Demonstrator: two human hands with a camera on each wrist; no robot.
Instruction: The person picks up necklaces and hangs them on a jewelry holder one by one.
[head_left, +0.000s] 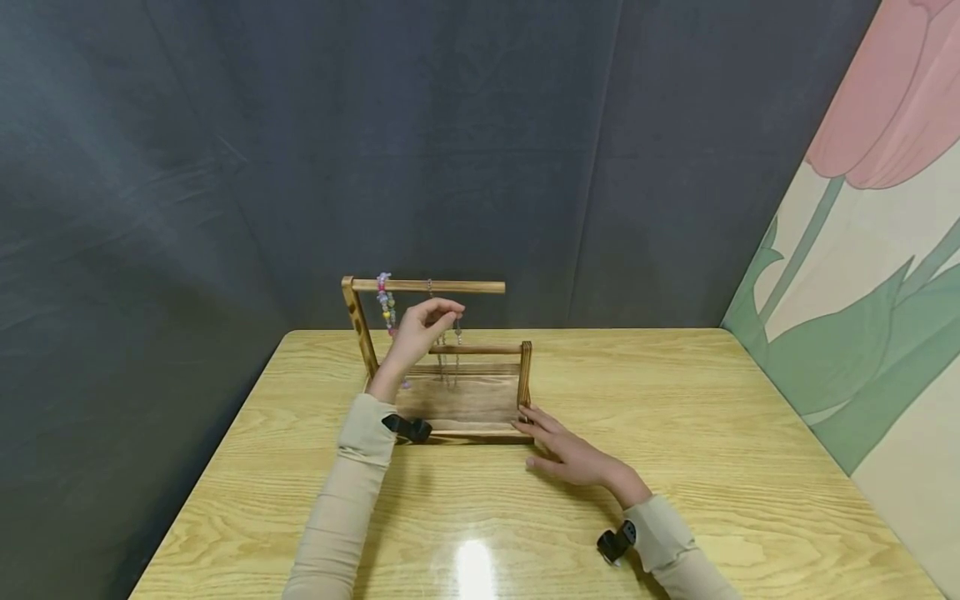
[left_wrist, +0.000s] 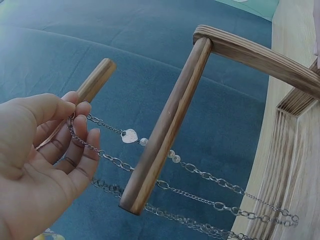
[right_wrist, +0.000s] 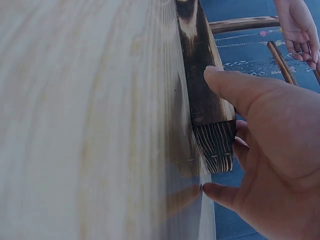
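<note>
My left hand (head_left: 420, 335) pinches one end of a silver chain necklace (left_wrist: 120, 163) between thumb and fingertips, beside the upper bar of a wooden jewelry stand (head_left: 526, 375). The necklace hangs in a long loop past the lower bar (left_wrist: 167, 125); a white heart charm (left_wrist: 129, 136) and several pearl-like beads show on it. Another chain (left_wrist: 175, 217) hangs close by. Colourful beaded strands (head_left: 387, 307) loop over the upper bar, left of the hand. At the stand's lower right corner, my right hand (head_left: 576, 457) rests with fingers extended, fingertips touching the wood.
The stand's wooden base tray (head_left: 480, 400) sits on a light wood-grain table (head_left: 675, 400). A dark curtain (head_left: 450, 150) hangs behind, and a tulip-painted panel (head_left: 862, 317) borders the right side. Black cameras are strapped to both wrists.
</note>
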